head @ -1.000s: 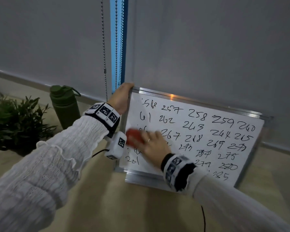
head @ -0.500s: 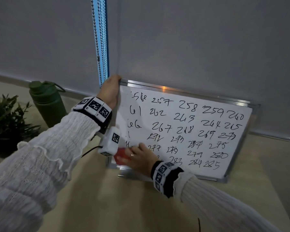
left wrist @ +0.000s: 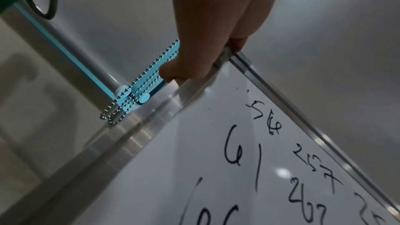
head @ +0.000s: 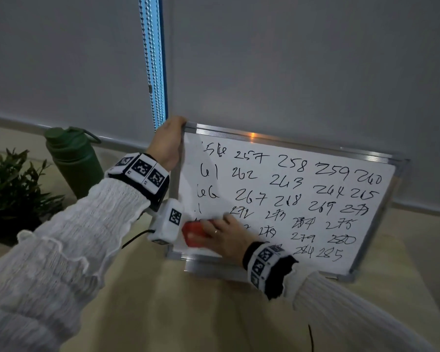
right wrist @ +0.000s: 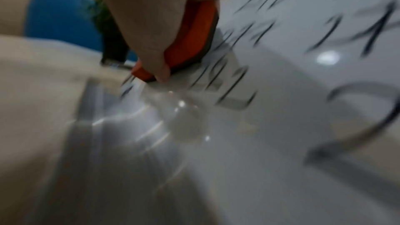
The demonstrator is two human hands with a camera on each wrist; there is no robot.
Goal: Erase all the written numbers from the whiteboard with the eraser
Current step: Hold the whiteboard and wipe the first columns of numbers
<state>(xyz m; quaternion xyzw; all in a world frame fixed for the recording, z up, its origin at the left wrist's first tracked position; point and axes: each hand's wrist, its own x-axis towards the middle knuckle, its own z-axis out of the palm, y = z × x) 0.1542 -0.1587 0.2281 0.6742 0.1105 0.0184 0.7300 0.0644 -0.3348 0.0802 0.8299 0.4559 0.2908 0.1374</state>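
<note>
The right hand (head: 222, 236) grips the red block eraser (head: 192, 233), pressed flat on the lower left of the white metal-framed whiteboard (head: 285, 262). Most black numbers (head: 292, 165) lie to its right and above. The left hand (head: 167, 146) grips the top left corner. Some bottom-row numbers hide behind the right hand.

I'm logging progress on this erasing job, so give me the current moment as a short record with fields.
left hand: the left hand grips the whiteboard's top left corner
right hand: the right hand presses the red eraser on the board's lower left
erased: only part of the left column
remaining: most numbers, 257 to 285, plus fragments on the left
board pose: tilted back against the grey blind
nearby: green bottle, plant
</note>
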